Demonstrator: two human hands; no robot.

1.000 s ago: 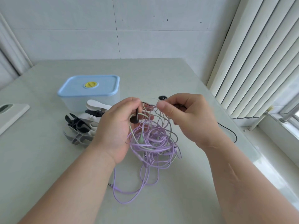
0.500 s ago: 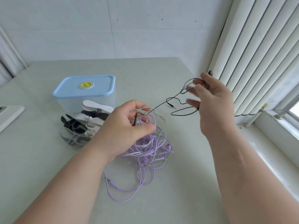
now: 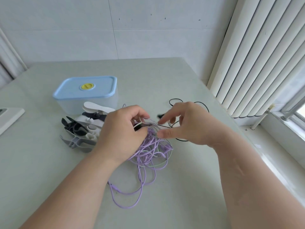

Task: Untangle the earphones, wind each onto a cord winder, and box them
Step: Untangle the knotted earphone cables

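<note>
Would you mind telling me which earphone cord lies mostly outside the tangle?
The black cord: its loops lie on the table beyond the right hand, while the purple cord and pale green cord are knotted together below the left hand.

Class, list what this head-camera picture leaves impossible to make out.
Head view:
1. Right hand: fingertips motion-blurred, so its grip on the black cable is unclear.
2. Purple earphone tangle: partly hidden under the left hand.
3. Blue-lidded box: contents hidden by lid and frosted walls.
4. White device: cut off by the left edge.

The box (image 3: pixel 85 95) is sitting on the worktop (image 3: pixel 49 171) behind the cord winders (image 3: pixel 79 131), with the earphones (image 3: pixel 148 151) lying to their right.
</note>
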